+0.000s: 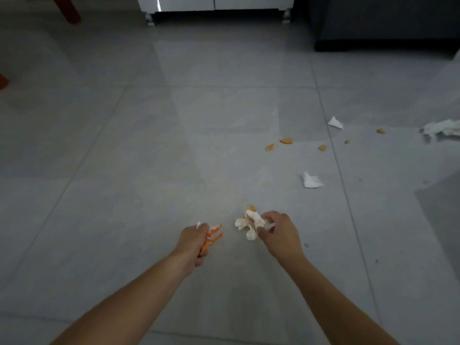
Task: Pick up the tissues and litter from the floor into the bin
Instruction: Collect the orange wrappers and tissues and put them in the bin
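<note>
Closest to me the left forearm (129,295) and right forearm (331,290) run up from the bottom edge to two hands low over the floor (124,170). My left hand (193,241) is curled tight round strips of orange peel (213,235), with a white corner, probably tissue, poking out by the knuckles. My right hand (278,235) pinches a pale wad (250,224) between thumb and curled fingers. Whether it is tissue or the pith side of peel I cannot tell, nor whether it is clear of the tiles. An orange tip shows at its far end. To do this pick well I would gather the loose lobes into the palm before lifting, since a pinch on one edge could let a piece tear off or drop. Beyond, to the right, lies a crumpled tissue (312,181), the sensible next stop. Farther on, peel bits (286,140) are scattered in a loose row. They look small and flat, so I expect they will need fingertips worked under an edge. A tissue scrap (335,122) sits just past them, and a bigger tissue (441,129) lies at the right edge. Farthest off stand a white cabinet (214,3) and a dark sofa (383,21). No bin is in view, so I judge the task well short of done.
</note>
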`<control>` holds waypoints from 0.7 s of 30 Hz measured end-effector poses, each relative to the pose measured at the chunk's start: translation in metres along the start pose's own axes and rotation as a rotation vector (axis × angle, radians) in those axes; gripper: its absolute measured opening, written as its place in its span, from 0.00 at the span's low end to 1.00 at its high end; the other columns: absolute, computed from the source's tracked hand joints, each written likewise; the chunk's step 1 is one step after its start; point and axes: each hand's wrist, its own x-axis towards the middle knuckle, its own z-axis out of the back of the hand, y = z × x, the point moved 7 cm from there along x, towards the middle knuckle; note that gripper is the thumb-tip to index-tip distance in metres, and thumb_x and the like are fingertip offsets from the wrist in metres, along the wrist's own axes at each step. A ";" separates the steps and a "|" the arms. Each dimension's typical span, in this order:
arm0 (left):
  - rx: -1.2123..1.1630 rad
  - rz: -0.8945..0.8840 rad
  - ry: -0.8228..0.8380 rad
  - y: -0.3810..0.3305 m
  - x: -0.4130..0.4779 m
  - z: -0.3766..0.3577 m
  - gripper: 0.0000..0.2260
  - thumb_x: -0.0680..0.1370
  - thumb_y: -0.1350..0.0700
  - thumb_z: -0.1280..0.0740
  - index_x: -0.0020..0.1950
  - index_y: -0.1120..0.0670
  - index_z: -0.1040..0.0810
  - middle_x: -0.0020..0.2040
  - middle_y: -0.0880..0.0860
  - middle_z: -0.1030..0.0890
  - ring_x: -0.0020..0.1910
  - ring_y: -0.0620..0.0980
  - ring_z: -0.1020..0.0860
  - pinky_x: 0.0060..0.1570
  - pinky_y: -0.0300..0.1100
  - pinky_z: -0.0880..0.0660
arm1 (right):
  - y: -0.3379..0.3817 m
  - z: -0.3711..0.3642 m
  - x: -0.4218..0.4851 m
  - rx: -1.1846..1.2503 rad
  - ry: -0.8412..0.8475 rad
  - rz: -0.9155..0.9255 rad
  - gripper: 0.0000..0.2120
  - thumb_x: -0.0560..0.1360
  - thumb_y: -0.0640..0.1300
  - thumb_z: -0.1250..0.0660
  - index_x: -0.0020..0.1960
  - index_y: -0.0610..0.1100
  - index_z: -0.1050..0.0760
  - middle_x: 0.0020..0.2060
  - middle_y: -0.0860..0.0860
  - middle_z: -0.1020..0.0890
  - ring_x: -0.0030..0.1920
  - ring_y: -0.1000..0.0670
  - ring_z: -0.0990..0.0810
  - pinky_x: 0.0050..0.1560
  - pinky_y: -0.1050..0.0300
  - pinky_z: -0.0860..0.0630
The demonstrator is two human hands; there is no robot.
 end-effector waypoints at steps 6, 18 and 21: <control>-0.066 0.054 -0.025 0.007 0.007 0.004 0.09 0.77 0.54 0.43 0.38 0.54 0.33 0.27 0.53 0.36 0.19 0.46 0.41 0.23 0.26 0.45 | -0.001 -0.041 0.002 -0.399 0.122 0.252 0.20 0.72 0.44 0.38 0.64 0.53 0.31 0.60 0.47 0.30 0.57 0.41 0.26 0.52 0.50 0.25; -0.454 0.185 0.193 0.009 -0.007 -0.035 0.14 0.79 0.54 0.43 0.34 0.54 0.30 0.21 0.50 0.29 0.18 0.44 0.31 0.21 0.32 0.35 | 0.051 -0.056 -0.061 0.250 0.113 0.124 0.10 0.68 0.44 0.29 0.48 0.50 0.24 0.37 0.56 0.21 0.32 0.65 0.24 0.34 0.76 0.31; -0.488 0.271 0.311 0.008 -0.017 -0.045 0.16 0.76 0.41 0.42 0.39 0.52 0.27 0.31 0.52 0.27 0.29 0.48 0.29 0.30 0.36 0.32 | 0.045 -0.052 -0.063 0.237 0.064 0.103 0.11 0.68 0.42 0.29 0.50 0.48 0.22 0.40 0.53 0.18 0.33 0.62 0.25 0.36 0.77 0.32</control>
